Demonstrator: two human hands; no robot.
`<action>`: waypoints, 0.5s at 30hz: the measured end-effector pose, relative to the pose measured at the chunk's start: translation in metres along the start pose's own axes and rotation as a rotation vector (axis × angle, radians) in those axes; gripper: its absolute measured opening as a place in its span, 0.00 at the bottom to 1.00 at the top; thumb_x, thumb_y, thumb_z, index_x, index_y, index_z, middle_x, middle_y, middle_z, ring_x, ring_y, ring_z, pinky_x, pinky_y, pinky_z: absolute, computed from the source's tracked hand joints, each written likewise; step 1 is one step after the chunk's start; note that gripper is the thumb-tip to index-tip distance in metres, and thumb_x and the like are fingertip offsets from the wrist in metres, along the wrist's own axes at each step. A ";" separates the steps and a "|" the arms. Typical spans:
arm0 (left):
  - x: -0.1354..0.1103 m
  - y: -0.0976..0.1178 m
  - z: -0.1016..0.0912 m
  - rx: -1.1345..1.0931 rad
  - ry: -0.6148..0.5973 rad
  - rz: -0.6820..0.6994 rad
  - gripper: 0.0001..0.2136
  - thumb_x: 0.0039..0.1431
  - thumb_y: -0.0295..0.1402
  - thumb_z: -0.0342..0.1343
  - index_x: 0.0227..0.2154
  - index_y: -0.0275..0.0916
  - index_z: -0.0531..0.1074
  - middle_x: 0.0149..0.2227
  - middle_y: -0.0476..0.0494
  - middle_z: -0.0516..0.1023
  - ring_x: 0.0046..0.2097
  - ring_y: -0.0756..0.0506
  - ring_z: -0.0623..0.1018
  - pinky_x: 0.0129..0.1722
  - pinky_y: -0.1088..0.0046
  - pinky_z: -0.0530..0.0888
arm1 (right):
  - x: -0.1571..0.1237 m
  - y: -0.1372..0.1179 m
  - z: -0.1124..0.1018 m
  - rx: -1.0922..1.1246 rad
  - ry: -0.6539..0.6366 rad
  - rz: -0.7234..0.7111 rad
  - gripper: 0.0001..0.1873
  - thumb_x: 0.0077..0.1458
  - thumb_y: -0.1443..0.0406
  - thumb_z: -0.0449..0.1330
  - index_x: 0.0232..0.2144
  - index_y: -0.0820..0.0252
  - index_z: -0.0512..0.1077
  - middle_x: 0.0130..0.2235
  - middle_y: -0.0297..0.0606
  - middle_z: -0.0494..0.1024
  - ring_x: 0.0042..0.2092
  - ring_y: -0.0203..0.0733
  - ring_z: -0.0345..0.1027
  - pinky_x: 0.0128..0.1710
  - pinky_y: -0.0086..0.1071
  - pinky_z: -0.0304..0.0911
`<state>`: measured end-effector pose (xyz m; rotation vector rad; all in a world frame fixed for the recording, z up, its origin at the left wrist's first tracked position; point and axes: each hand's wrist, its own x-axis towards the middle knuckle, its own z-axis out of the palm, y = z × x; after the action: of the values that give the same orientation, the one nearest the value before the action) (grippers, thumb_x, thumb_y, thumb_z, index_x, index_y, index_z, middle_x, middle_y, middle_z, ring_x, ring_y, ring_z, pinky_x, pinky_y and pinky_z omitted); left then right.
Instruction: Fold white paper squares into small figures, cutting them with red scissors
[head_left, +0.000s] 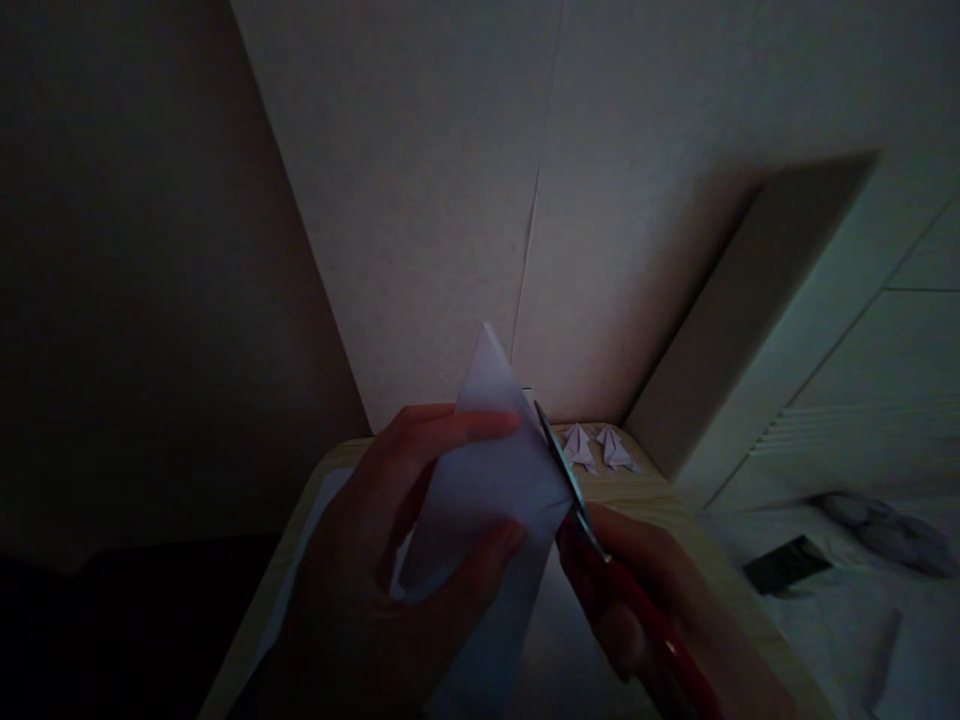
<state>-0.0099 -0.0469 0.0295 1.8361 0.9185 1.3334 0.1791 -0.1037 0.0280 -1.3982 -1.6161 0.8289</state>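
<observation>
- While folded paper is pinched by the left hand, red-handled scissors are gripped by the right hand.
- Two origami figures are set on the desk.

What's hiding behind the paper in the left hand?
The wall shows past the tip of the paper, and some table lower down. Whatever is right behind it is covered, so I can't tell.

Scissors: one; held paper: one; folded figures: two.
</observation>
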 end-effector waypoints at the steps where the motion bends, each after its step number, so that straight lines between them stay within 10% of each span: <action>1: 0.000 0.000 0.000 0.001 -0.003 0.002 0.20 0.58 0.31 0.65 0.49 0.65 0.75 0.50 0.57 0.79 0.42 0.48 0.82 0.37 0.78 0.82 | -0.001 0.001 0.000 -0.001 0.009 -0.022 0.35 0.52 0.32 0.53 0.24 0.54 0.75 0.24 0.37 0.74 0.28 0.44 0.68 0.27 0.33 0.65; 9: -0.001 0.003 -0.003 0.082 -0.003 0.015 0.21 0.57 0.31 0.64 0.49 0.68 0.74 0.49 0.59 0.79 0.39 0.50 0.81 0.33 0.82 0.80 | -0.015 0.044 0.007 0.144 0.063 0.029 0.32 0.56 0.40 0.59 0.57 0.43 0.74 0.50 0.40 0.81 0.44 0.50 0.77 0.44 0.40 0.76; 15: 0.002 0.002 -0.005 0.129 -0.056 0.050 0.24 0.56 0.28 0.64 0.49 0.67 0.73 0.49 0.59 0.79 0.45 0.49 0.82 0.40 0.80 0.80 | -0.016 0.024 0.015 0.210 0.098 0.115 0.35 0.53 0.34 0.55 0.51 0.46 0.77 0.40 0.40 0.81 0.40 0.48 0.75 0.42 0.42 0.74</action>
<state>-0.0139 -0.0461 0.0334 1.9960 0.9542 1.2711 0.1769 -0.1152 -0.0019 -1.3690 -1.3432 0.9527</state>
